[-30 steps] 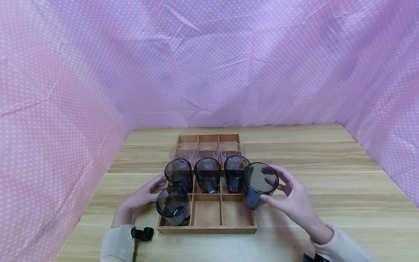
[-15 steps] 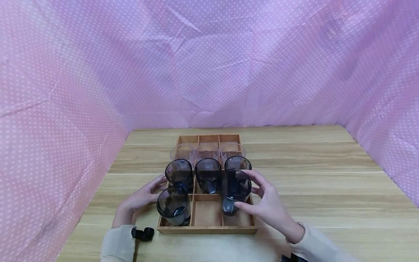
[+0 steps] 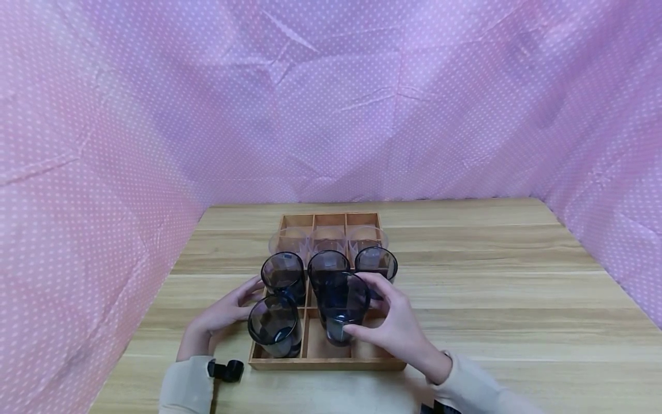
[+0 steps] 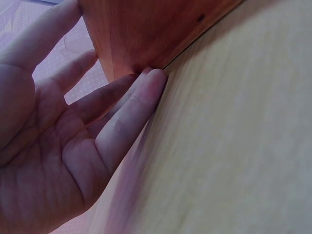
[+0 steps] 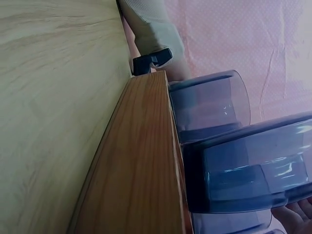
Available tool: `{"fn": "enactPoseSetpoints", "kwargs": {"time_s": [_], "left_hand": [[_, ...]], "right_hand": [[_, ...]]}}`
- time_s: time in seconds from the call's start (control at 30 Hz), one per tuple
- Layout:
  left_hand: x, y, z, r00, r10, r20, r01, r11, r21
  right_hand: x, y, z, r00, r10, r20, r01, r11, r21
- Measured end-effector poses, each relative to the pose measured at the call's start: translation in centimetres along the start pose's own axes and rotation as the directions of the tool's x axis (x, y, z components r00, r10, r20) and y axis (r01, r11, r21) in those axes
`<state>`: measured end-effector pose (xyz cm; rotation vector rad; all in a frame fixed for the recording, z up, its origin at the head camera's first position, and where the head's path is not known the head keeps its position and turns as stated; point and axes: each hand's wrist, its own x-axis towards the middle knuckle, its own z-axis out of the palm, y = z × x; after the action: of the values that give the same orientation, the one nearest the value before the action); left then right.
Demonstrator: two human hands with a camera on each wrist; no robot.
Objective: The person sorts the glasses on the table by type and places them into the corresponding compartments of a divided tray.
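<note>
My right hand (image 3: 398, 330) grips a dark smoked-glass tumbler (image 3: 345, 305) upright over the front middle compartment of a wooden divided box (image 3: 327, 364). Thumb and fingers go round its sides. In the right wrist view the tumbler's base (image 5: 195, 180) is close to the box's front wall (image 5: 131, 161); whether it touches the bottom is hidden. A second dark tumbler (image 3: 274, 330) stands in the front left compartment. Three more, one of them a middle tumbler (image 3: 327, 264), fill the row behind. My left hand (image 3: 222, 307) touches the box's left side, its fingers (image 4: 129, 119) extended against the wood.
Several clear tumblers, among them a left one (image 3: 288, 240), stand in a row behind the dark ones. The box's rearmost compartments (image 3: 329, 219) show bare wood. Wood-grain tabletop (image 3: 491, 259) surrounds the box, and a pink dotted cloth (image 3: 331, 115) hangs behind.
My right hand has carried the dark tumbler leftward, from the box's right edge across the front right compartment to above the front middle one. The left hand has stayed put.
</note>
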<state>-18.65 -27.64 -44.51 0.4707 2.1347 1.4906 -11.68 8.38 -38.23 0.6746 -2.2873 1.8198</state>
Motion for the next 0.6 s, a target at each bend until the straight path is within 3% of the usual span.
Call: {"fn": "enactPoseSetpoints", "kwargs": {"time_s": [0.6], "left_hand": [[0.0, 0.4, -0.2, 0.998, -0.048, -0.032, 0.048, 0.999, 0.005]], "right_hand": [[-0.4, 0.5, 1.8, 0.999, 0.044, 0.014, -0.044, 0.999, -0.003]]}}
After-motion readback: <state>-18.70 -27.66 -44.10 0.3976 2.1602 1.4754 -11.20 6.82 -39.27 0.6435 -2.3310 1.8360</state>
